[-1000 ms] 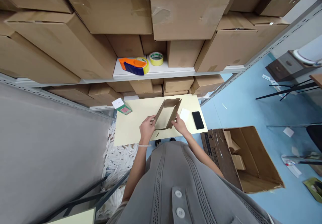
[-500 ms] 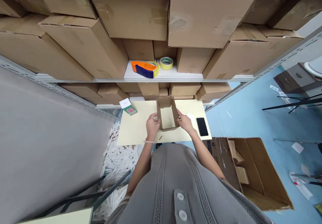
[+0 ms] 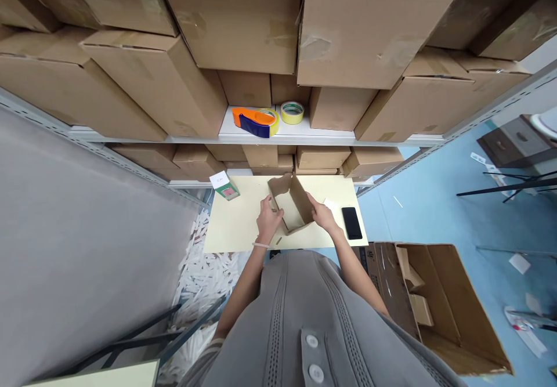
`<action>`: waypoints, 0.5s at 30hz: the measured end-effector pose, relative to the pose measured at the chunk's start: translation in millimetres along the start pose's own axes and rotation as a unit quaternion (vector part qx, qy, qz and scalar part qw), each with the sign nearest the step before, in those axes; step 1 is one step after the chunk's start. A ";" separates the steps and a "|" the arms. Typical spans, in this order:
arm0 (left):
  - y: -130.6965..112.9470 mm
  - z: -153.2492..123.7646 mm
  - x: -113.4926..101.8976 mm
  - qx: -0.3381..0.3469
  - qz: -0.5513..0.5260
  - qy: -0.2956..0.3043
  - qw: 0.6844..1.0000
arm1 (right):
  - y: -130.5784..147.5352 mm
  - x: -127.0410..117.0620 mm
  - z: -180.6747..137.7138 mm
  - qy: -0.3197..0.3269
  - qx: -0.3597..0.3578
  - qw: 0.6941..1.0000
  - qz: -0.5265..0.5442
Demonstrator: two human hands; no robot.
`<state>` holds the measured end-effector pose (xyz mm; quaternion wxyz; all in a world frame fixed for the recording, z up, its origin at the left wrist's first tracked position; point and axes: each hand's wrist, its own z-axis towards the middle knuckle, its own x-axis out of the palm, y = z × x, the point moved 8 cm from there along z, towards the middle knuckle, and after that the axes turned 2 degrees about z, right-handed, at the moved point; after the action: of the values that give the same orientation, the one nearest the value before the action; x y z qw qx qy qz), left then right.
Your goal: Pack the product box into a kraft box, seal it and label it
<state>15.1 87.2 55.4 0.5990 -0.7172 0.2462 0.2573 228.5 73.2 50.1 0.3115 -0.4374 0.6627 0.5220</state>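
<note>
On the pale yellow table [image 3: 235, 224], a small open cardboard box [image 3: 292, 204] sits turned at an angle between both hands. Left hand [image 3: 268, 220] has its fingers curled around the box's left wall, and right hand [image 3: 322, 216] grips the right wall the same way. Just right of the box lies a black phone [image 3: 351, 223]; a tape dispenser [image 3: 255, 121] rests on the shelf [image 3: 304, 137] above.
</note>
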 end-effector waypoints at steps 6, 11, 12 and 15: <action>18.3 13.1 -13.0 -0.002 0.013 -0.026 1.000 | 2.8 -17.5 17.5 0.004 -0.070 0.997 -0.039; 26.0 14.3 0.4 0.073 -0.052 0.000 0.996 | 22.3 -28.4 44.7 -0.020 -0.106 0.991 -0.074; 26.6 12.8 3.6 0.083 -0.067 0.000 0.994 | 27.2 -29.8 48.8 -0.031 -0.107 0.991 -0.075; 30.6 8.5 10.0 0.075 -0.092 -0.011 0.993 | 32.9 -31.7 52.9 -0.065 -0.070 0.994 -0.053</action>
<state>1.7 90.2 25.0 0.6752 -0.6868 0.1908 0.1896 209.9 134.6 77.6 0.3498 -0.4572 0.5788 0.5776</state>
